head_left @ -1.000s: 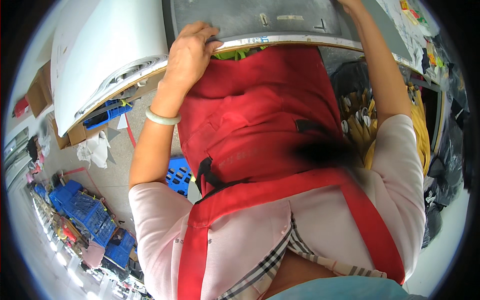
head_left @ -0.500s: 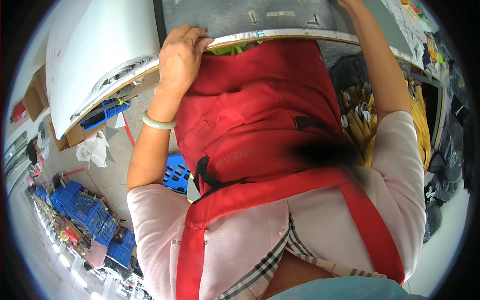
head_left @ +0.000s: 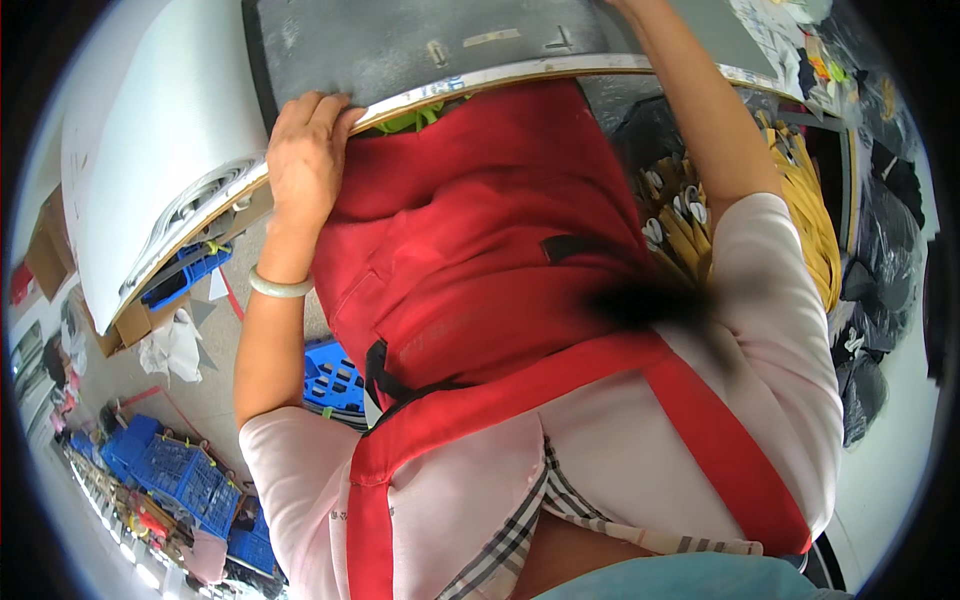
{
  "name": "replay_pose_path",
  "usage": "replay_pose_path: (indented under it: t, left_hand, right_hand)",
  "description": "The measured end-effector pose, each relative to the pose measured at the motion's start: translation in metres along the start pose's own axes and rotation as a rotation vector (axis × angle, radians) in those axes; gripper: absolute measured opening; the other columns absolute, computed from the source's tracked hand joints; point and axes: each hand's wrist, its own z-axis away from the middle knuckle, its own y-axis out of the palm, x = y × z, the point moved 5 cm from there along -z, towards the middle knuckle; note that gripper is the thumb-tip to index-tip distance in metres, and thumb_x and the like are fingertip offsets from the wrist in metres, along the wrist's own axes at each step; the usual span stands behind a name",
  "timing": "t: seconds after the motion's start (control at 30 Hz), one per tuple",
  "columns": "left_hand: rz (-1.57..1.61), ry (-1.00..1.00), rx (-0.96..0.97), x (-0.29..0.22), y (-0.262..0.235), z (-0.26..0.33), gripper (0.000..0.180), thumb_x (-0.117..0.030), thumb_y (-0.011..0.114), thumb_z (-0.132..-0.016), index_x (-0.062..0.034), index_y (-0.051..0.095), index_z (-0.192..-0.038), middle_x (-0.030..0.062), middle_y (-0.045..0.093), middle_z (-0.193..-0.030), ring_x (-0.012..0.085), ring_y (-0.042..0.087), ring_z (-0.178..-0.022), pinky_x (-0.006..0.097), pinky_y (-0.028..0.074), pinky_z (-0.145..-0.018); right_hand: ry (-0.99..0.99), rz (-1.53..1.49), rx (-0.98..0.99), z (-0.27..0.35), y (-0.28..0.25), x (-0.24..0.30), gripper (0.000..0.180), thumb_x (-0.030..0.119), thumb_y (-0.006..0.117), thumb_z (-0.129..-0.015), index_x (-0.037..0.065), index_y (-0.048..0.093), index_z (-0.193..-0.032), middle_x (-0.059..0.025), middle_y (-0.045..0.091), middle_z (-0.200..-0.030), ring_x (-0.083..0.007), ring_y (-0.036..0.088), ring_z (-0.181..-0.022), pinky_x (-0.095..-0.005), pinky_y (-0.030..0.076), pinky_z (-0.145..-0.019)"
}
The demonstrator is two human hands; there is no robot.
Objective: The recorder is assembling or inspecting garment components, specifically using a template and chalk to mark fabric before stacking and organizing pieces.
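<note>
Your left hand (head_left: 306, 150) rests unclenched on the table edge (head_left: 540, 67); your right hand (head_left: 627, 4), cropped, cannot be assessed.

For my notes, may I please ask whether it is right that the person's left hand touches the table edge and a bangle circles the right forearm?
Not quite: the head view shows the bangle circling the left forearm; the rest stands.

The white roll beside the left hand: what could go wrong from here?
The roll lies right at the table's edge, so a bump might shift it. The left hand rests at that edge, which could scrape it. Its bangle might knock against the edge too.
</note>
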Motion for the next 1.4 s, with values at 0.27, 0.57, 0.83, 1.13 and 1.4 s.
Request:
replay_pose_path:
  t: [0.27, 0.57, 0.83, 1.13, 1.4]
  left_hand:
    - [0.004, 0.045, -0.028, -0.003, 0.003, -0.004, 0.018, -0.017, 0.076, -0.086, -0.0051, 0.071, -0.098, 0.0092, 0.067, -0.093, 0.0306, 0.063, -0.087, 0.040, 0.052, -0.079]
    - [-0.001, -0.010, 0.056, -0.006, 0.000, -0.009, 0.021, -0.018, 0.075, -0.088, -0.0027, 0.070, -0.102, 0.0144, 0.067, -0.097, 0.0369, 0.065, -0.094, 0.044, 0.053, -0.082]
    - [0.164, -0.001, 0.053, -0.031, 0.050, -0.085, 0.022, -0.024, 0.062, -0.098, -0.0124, 0.071, -0.114, 0.0107, 0.067, -0.110, 0.0353, 0.064, -0.105, 0.048, 0.053, -0.090]
    - [0.098, -0.032, -0.126, -0.031, 0.073, -0.099, 0.006, -0.014, 0.061, -0.091, -0.0085, 0.064, -0.091, 0.0146, 0.058, -0.091, 0.0351, 0.060, -0.091, 0.047, 0.049, -0.080]
    - [0.017, -0.126, -0.022, -0.026, 0.073, -0.093, 0.029, -0.018, 0.057, -0.098, -0.0100, 0.068, -0.125, 0.0144, 0.060, -0.131, 0.0346, 0.053, -0.127, 0.063, 0.033, -0.111]
  right_hand:
    - [-0.075, -0.014, -0.027, -0.004, -0.006, -0.007, 0.033, 0.030, 0.078, -0.086, -0.002, 0.075, -0.091, -0.0122, 0.071, -0.077, -0.0190, 0.062, -0.071, -0.0368, 0.050, -0.069]
    - [-0.276, 0.186, -0.186, -0.005, -0.005, -0.016, 0.035, 0.032, 0.075, -0.085, -0.003, 0.073, -0.088, -0.0217, 0.068, -0.096, -0.0365, 0.065, -0.089, -0.0435, 0.050, -0.079]
    - [-0.129, 0.227, -0.018, -0.022, -0.019, -0.053, 0.044, 0.042, 0.072, -0.095, 0.005, 0.072, -0.119, -0.0054, 0.072, -0.106, -0.0154, 0.065, -0.093, -0.0286, 0.051, -0.085]
    - [-0.110, -0.163, -0.138, -0.003, -0.018, -0.040, 0.027, 0.027, 0.072, -0.089, 0.000, 0.070, -0.088, -0.0152, 0.063, -0.085, -0.0222, 0.061, -0.082, -0.0360, 0.047, -0.074]
    - [-0.237, 0.007, 0.225, 0.118, -0.015, 0.012, 0.024, 0.026, 0.070, -0.097, 0.003, 0.072, -0.103, 0.0016, 0.062, -0.083, -0.0076, 0.054, -0.075, -0.0245, 0.044, -0.068]
